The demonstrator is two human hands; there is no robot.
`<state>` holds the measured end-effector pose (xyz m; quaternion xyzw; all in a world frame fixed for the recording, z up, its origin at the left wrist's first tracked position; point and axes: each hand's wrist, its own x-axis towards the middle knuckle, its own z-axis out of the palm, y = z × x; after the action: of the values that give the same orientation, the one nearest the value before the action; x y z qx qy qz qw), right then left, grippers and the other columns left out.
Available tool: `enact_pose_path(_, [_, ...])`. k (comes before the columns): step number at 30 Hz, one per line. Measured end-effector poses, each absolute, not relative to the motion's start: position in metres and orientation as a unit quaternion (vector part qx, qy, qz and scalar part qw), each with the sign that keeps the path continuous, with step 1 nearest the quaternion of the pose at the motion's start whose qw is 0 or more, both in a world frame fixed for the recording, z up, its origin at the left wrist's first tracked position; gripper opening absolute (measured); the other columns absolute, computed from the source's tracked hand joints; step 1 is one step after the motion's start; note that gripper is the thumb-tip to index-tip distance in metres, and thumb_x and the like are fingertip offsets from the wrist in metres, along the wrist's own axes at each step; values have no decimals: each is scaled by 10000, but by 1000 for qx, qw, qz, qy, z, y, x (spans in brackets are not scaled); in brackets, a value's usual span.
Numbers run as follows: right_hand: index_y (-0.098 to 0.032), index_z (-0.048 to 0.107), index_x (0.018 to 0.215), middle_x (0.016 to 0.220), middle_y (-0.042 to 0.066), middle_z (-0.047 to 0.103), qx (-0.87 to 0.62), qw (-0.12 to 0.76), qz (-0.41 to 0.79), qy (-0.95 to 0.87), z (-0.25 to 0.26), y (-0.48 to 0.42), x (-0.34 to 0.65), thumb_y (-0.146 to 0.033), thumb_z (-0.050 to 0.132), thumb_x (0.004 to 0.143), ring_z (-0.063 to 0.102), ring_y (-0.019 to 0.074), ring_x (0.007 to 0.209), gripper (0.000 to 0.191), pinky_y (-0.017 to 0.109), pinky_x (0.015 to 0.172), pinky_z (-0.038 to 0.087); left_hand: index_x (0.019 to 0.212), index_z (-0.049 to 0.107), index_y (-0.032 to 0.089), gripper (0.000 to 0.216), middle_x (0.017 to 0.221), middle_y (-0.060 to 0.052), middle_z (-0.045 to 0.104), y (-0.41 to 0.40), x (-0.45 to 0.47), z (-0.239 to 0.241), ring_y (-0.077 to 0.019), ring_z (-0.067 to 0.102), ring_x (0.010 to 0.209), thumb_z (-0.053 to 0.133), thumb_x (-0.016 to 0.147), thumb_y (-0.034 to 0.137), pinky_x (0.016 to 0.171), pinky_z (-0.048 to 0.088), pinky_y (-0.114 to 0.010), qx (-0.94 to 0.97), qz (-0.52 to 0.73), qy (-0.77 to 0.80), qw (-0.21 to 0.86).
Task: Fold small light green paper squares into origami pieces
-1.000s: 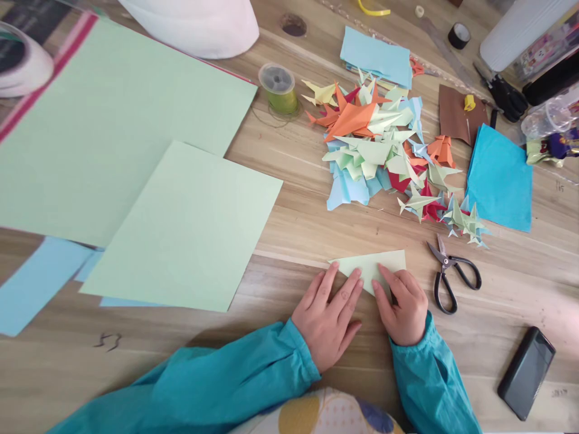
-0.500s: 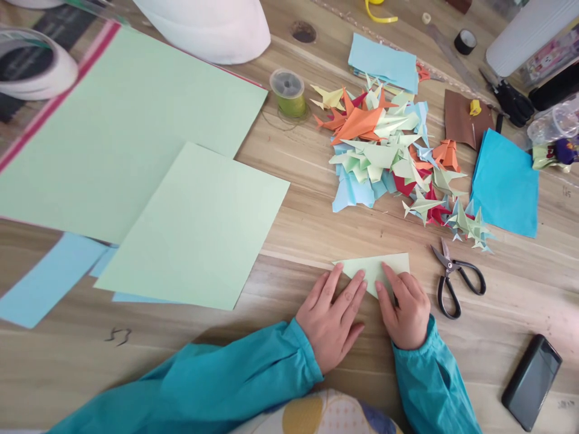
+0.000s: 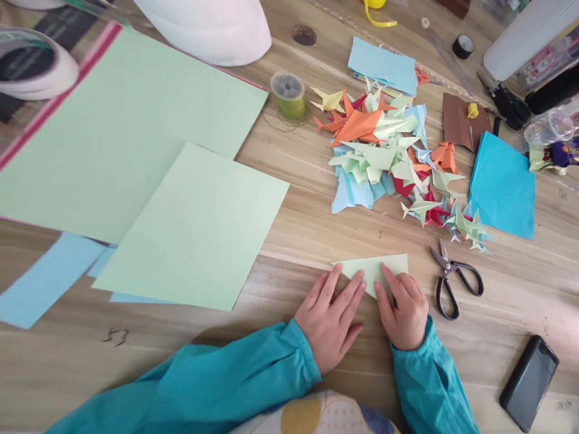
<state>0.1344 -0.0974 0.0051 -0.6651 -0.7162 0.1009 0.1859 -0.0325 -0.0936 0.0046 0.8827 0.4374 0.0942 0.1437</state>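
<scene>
A small pale-green folded paper [image 3: 373, 265] lies flat on the table in front of me. My left hand [image 3: 329, 319] rests with its fingers stretched out and fairly spread, their tips on the paper's left part. On the paper's lower middle, my right hand [image 3: 404, 307] presses with thumb and index finger while its other fingers curl under. A small dark spot shows beneath the right hand; I cannot make out what it is. Just right of that hand lie black-handled scissors [image 3: 449, 277], blades slightly apart.
Folded paper figures [image 3: 380, 150] in several colours are heaped ahead of my hands. Large light-green sheets [image 3: 194, 226] cover the left side. A thread spool [image 3: 289, 96], blue paper [image 3: 502, 187], a brown sheet [image 3: 459, 120] and a phone [image 3: 529, 383] lie around.
The view has shifted very slightly. Both hands keep their places on the folded paper, and nothing has been picked up or let go.
</scene>
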Motion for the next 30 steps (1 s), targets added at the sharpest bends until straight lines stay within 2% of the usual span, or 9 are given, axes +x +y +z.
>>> enact_pose_path(8, [-136, 571, 1126, 707, 56, 555, -664, 181, 98, -718, 3, -98, 134, -240, 503, 833, 505, 175, 676, 319, 298, 645, 438, 1274, 466, 194, 573, 1417, -57, 320, -94, -32, 6, -391, 193, 1296, 464, 781, 486, 1020, 219, -490, 883, 72, 444, 136])
enact_pose_path(16, [-110, 572, 1126, 706, 59, 551, -663, 179, 96, -721, 3, -99, 134, -233, 514, 828, 498, 175, 680, 327, 299, 640, 434, 1260, 484, 215, 559, 1435, -6, 280, -92, -33, 8, -440, 162, 1283, 442, 784, 505, 975, 244, -529, 880, 71, 450, 132])
enact_pose_path(24, [-134, 560, 1143, 714, 58, 551, -663, 179, 98, -721, 2, -99, 135, -239, 496, 836, 498, 171, 672, 331, 301, 640, 438, 1249, 495, 225, 564, 1422, -32, 313, -94, -32, 7, -429, 160, 1292, 487, 758, 502, 983, 229, -530, 875, 84, 458, 133])
enact_pose_path(30, [-131, 567, 1130, 716, 59, 556, -660, 185, 91, -722, 3, -98, 134, -227, 502, 832, 507, 173, 677, 320, 302, 639, 442, 1223, 514, 172, 521, 1386, -87, 372, -100, -31, 4, -364, 230, 1295, 487, 778, 444, 1008, 233, -479, 876, 105, 455, 123])
